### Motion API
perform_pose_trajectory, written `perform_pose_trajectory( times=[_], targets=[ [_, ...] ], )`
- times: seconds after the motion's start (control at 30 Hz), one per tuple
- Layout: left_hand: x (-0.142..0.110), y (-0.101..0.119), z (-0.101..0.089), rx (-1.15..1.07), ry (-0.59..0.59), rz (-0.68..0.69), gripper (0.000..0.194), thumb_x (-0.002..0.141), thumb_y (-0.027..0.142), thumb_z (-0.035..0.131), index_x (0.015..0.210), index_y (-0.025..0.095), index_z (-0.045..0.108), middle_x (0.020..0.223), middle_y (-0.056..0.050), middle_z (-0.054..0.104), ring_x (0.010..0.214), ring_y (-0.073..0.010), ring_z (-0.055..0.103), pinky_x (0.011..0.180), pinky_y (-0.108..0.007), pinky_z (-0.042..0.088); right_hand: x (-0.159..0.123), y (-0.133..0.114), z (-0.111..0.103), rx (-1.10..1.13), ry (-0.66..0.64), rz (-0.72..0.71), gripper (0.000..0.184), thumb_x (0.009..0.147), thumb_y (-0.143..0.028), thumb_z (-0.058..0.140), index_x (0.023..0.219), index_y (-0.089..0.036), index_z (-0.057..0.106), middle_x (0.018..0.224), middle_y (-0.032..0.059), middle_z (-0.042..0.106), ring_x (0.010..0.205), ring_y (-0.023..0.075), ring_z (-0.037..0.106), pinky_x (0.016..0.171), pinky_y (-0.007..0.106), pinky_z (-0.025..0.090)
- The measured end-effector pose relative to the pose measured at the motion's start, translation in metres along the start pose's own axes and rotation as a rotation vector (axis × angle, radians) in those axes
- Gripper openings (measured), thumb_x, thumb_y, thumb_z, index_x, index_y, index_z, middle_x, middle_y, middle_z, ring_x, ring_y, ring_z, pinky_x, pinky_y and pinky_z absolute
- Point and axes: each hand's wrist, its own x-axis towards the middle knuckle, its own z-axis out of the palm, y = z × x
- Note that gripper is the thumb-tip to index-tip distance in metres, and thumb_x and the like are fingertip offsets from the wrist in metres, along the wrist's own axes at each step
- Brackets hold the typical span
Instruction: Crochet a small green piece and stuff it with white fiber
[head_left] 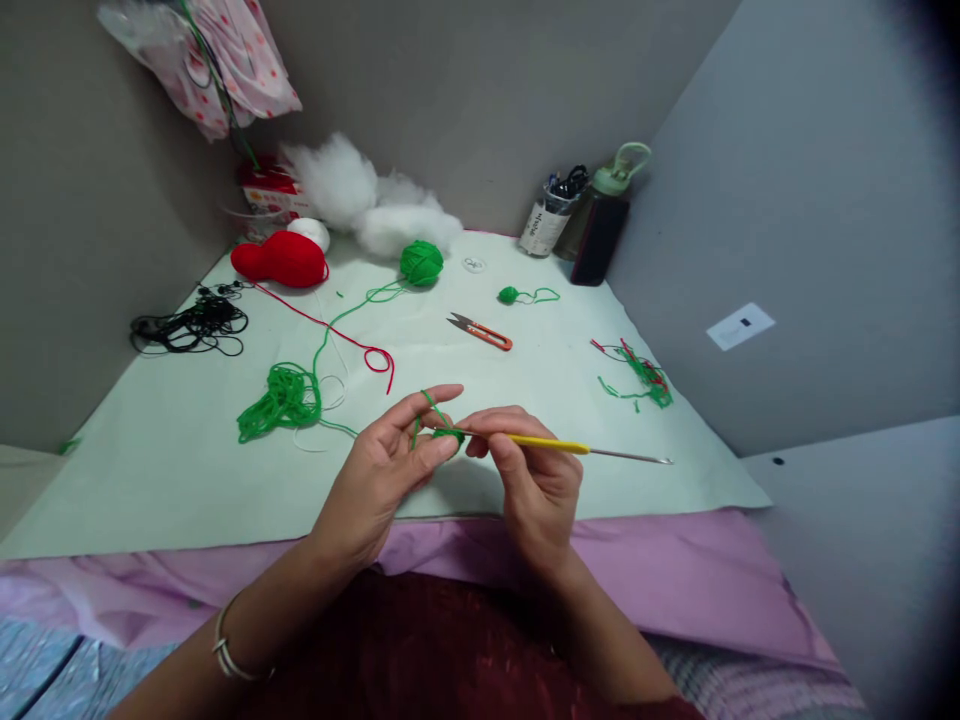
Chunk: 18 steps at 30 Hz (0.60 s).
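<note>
Between the thumb and fingers of my left hand (390,450) is a small green crochet piece (450,437), partly hidden by the thumb. Green yarn loops over the raised index finger of that hand. My right hand (536,470) grips a crochet hook (551,442) with a yellow handle and metal ends. One end of the hook meets the green piece; the other points right. A loose heap of green yarn (281,402) lies left of my hands, its strand running toward them. Another strand leads back to a green yarn ball (421,263).
Orange thread snips (481,331) lie mid-table, with a small green crocheted piece (508,295) beyond. Red yarn (281,258), black cord (191,322) and white stuffing (375,200) sit at left and back. Yarn scraps (645,375), a pen cup (546,222) and a phone (600,240) stand right.
</note>
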Motion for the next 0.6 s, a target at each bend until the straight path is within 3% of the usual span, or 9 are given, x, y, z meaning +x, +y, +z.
perform_pose_trajectory(
  times=[0.1,0.2,0.27,0.33,0.43,0.6],
  targets=[
    [0.000,-0.004,0.001,-0.031,0.019,0.033,0.047,0.081,0.024,0.089,0.128,0.025,0.078,0.086,0.001,0.062,0.062,-0.0063,0.041,0.054,-0.016,0.034,-0.010,0.003,0.000,-0.257,-0.024,-0.170,0.030,0.101,-0.014,0.064,0.122,-0.031,0.076,0.105,0.0047,0.078,0.090,0.0188,0.074,0.076,0.034,0.064],
    [0.003,-0.003,0.000,-0.176,-0.046,-0.105,0.042,0.081,0.023,0.087,0.122,0.018,0.079,0.073,0.004,0.053,0.052,-0.0037,0.025,0.048,-0.016,0.028,-0.016,0.005,-0.001,-0.440,-0.026,-0.305,0.038,0.098,-0.013,0.067,0.129,-0.034,0.075,0.115,0.0070,0.077,0.098,0.0221,0.075,0.080,0.037,0.065],
    [0.006,-0.001,-0.002,-0.261,-0.078,-0.188,0.034,0.082,0.021,0.085,0.114,0.014,0.081,0.068,0.007,0.044,0.051,-0.0029,0.016,0.047,-0.015,0.028,-0.013,0.003,-0.003,-0.359,0.008,-0.242,0.032,0.100,-0.014,0.065,0.123,-0.031,0.077,0.108,0.0068,0.078,0.094,0.0221,0.074,0.078,0.038,0.064],
    [0.007,0.002,-0.003,-0.288,-0.067,-0.172,0.029,0.083,0.018,0.084,0.111,0.013,0.082,0.068,0.007,0.041,0.051,-0.0024,0.015,0.048,-0.014,0.030,-0.008,0.000,-0.004,-0.177,0.068,-0.080,0.023,0.103,-0.017,0.060,0.113,-0.028,0.078,0.097,0.0052,0.077,0.082,0.0195,0.072,0.070,0.036,0.062],
    [0.006,0.003,-0.002,-0.204,-0.043,-0.067,0.030,0.082,0.016,0.085,0.111,0.017,0.083,0.080,0.002,0.053,0.053,-0.0017,0.026,0.048,-0.014,0.029,0.000,-0.002,-0.003,0.079,0.109,0.084,0.021,0.105,-0.022,0.057,0.102,-0.026,0.077,0.088,0.0022,0.074,0.069,0.0147,0.065,0.062,0.031,0.056],
    [0.001,-0.002,-0.002,-0.006,-0.052,0.022,0.030,0.088,0.024,0.082,0.118,0.025,0.083,0.093,-0.002,0.064,0.064,-0.0071,0.045,0.058,-0.020,0.038,0.001,0.001,-0.002,0.148,0.041,0.167,0.015,0.102,-0.029,0.064,0.100,-0.024,0.078,0.091,0.0029,0.077,0.071,0.0139,0.066,0.066,0.030,0.057]
  ],
)
